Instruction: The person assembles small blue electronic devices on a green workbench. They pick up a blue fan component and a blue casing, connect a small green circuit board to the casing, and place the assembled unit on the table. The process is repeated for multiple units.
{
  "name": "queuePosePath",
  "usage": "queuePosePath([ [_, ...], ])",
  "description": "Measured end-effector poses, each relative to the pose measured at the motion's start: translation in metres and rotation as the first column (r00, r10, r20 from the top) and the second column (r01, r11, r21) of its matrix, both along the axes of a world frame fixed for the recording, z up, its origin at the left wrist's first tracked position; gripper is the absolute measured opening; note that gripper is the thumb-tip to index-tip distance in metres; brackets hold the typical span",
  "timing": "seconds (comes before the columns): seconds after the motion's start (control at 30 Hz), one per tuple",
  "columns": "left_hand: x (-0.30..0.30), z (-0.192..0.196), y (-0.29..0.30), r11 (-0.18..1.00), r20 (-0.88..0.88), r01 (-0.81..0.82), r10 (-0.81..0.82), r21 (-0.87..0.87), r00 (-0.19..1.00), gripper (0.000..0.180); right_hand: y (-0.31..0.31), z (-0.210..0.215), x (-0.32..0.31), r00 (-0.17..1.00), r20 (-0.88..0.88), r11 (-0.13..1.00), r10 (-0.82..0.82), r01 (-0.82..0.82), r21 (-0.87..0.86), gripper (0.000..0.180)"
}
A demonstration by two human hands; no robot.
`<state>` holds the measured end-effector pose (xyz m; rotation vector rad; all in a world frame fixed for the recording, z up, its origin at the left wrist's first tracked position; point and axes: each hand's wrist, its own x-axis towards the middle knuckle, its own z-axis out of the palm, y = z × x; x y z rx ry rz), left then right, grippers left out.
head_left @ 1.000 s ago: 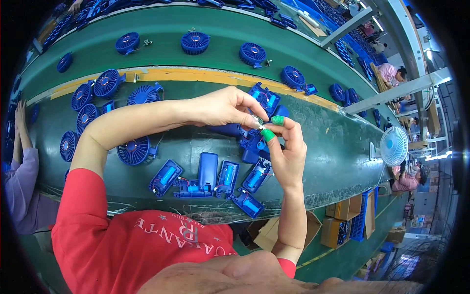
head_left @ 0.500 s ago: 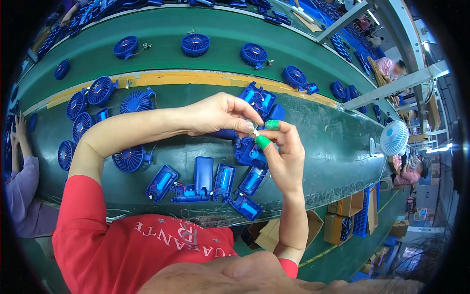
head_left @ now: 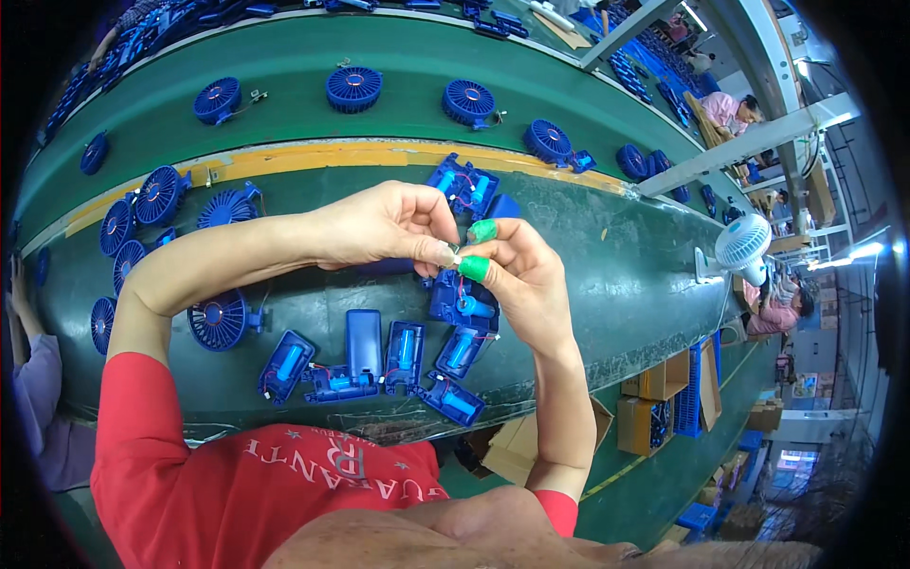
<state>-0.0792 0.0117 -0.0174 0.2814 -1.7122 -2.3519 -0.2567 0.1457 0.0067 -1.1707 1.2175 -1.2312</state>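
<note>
My left hand [head_left: 403,228] and my right hand [head_left: 526,280] meet over the bench, both closed in a pinch. Between their fingertips is a small white wire connector [head_left: 456,261], largely covered by the fingers. Green tape wraps the thumb and index finger of my right hand. Just beneath the hands lies an open blue housing [head_left: 464,302] holding a light-blue cylindrical battery, partly hidden. Another open housing [head_left: 463,185] with red wires lies beyond them. Nearer to me sit several battery housings [head_left: 406,353] and a smooth blue cover [head_left: 363,343].
Round blue fan heads [head_left: 218,318] lie left of my forearm. Past a yellow strip [head_left: 313,156], more fan heads [head_left: 354,88] stand along a green belt [head_left: 408,114]. A white desk fan [head_left: 742,242] is at the right bench end, above cardboard boxes [head_left: 645,422]. Co-workers sit nearby.
The whole view has shifted, so bench things appear farther left. Both hands stay pinched together at the connector over the same housing, with the fingers slightly re-angled.
</note>
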Motion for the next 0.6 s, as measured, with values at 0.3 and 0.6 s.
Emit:
queuePosePath([
  [0.3,-0.052,0.007,-0.092,0.746,-0.090,-0.291,0.299,-0.598,0.950,0.019,-0.078,0.026,-0.083,0.976,0.144,0.986,-0.162,0.164,-0.004,0.026],
  [0.6,-0.169,-0.061,-0.169,-0.252,-0.163,-0.140,0.073,-0.958,0.984,0.043,-0.170,0.047,-0.190,0.941,0.036,0.932,-0.337,0.339,-0.130,0.025],
])
